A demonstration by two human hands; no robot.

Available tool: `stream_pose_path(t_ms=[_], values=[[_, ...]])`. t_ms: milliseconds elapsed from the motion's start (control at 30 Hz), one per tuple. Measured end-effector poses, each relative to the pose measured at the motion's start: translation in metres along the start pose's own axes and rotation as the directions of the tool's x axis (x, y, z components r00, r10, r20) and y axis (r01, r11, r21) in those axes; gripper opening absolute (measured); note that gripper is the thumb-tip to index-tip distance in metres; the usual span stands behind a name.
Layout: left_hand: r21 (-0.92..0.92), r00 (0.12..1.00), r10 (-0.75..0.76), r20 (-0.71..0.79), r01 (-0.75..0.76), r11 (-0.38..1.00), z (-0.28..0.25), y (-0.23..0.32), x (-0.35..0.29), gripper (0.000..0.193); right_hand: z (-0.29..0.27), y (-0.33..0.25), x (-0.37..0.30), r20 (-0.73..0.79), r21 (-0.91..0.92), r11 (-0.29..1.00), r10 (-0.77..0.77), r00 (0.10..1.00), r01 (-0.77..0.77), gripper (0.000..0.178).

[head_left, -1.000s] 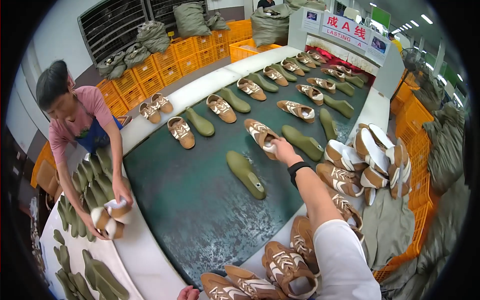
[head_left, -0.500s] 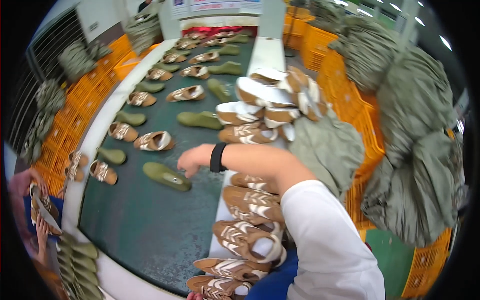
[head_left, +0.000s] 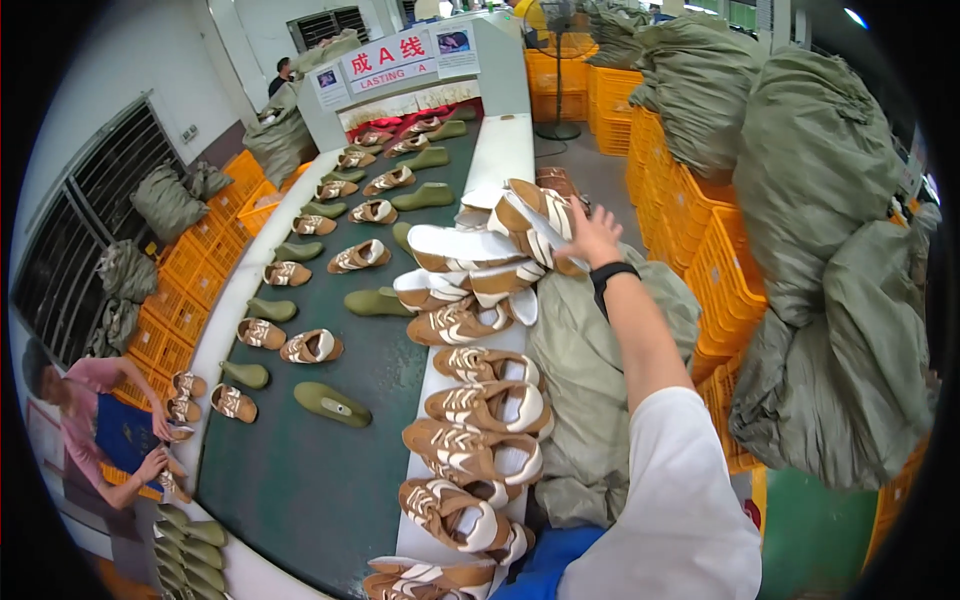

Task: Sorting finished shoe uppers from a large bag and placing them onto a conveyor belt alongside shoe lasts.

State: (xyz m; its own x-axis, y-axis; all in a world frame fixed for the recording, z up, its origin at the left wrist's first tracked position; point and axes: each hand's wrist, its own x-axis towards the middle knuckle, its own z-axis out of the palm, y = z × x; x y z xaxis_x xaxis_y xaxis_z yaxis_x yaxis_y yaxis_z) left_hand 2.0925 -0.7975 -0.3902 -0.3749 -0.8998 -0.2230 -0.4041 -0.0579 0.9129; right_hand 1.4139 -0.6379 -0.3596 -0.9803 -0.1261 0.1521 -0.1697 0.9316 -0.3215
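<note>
My right hand is stretched out at the far end of a pile of shoes, its fingers spread. Its thumb side is against or just beside a tilted brown-and-white sneaker, and I cannot tell if they touch. Under that sneaker lie more shoes, among them one with its white sole turned up. A row of brown sneakers with white laces runs toward me along the white ledge. A green shoe last rests on the dark conveyor belt. My left hand is out of the picture.
Sneakers and green lasts are spread along the belt. Orange crates and grey-green sacks stand at right. A grey-green cloth hangs beside the ledge. At left a co-worker handles a shoe near several lasts.
My right hand has swung from above the belt, near the green last, to the shoe pile at the far right. The view has tilted up, and my left fingertips have left it.
</note>
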Motion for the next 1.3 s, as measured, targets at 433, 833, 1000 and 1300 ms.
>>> stream_pose_path(t_ms=[433,833,1000,1300], values=[[0.391,0.773,0.621,0.134,-0.617,0.683,0.064,0.089,0.043,0.032,0.011,0.034,-0.074,-0.398,0.160,0.857,-0.398,0.827,0.489,0.061],[0.146,0.226,0.799,0.557,-0.974,0.174,0.090,0.256,0.034,0.037,-0.124,-0.046,-0.267,0.127,0.963,0.172,-0.969,0.212,0.206,0.051],[0.153,0.665,0.741,0.092,-0.745,0.649,0.012,0.170,0.073,0.027,-0.085,-0.045,-0.254,0.316,0.925,0.160,-0.828,0.464,-0.346,0.032],[-0.654,0.941,-0.139,-0.308,-0.104,0.749,-0.089,-0.017,0.008,0.045,-0.048,-0.084,-0.282,0.522,0.492,-0.117,-0.754,0.399,-0.863,0.038]])
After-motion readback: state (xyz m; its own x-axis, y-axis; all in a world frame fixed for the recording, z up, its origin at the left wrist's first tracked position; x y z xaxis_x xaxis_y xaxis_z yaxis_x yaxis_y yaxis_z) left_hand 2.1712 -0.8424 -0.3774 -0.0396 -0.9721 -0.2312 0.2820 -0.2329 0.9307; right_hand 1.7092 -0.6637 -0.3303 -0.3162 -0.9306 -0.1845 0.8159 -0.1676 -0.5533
